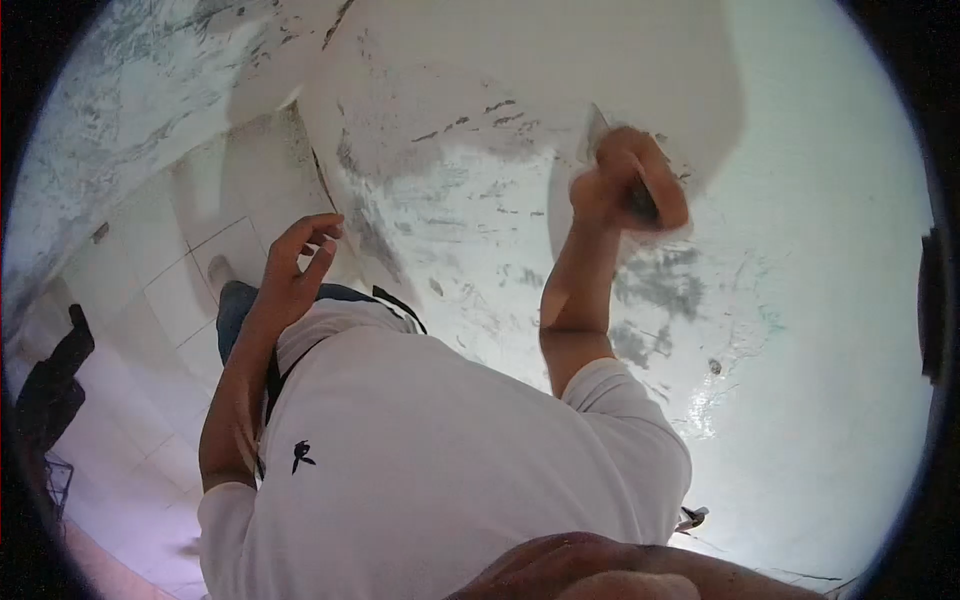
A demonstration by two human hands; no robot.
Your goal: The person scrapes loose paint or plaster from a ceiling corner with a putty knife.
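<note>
My right hand (pixel 640 165), slightly blurred, is closed around the dark handle of a putty knife (pixel 594 128). Its thin metal blade sticks out past my fingers, close against the patchy white wall (pixel 470 190). Dark grey marks and streaks show on the wall around that hand. My left hand (pixel 298 262) hangs near my waist with loosely bent fingers apart and nothing in them. Its fingertips overlap the edge between wall and floor in this view.
A second stained wall (pixel 150 80) meets this one at a corner on the left. Below lies a tiled floor (pixel 165 300). A dark object (pixel 55 385) stands at the far left. A small hole (pixel 714 367) marks the wall at right.
</note>
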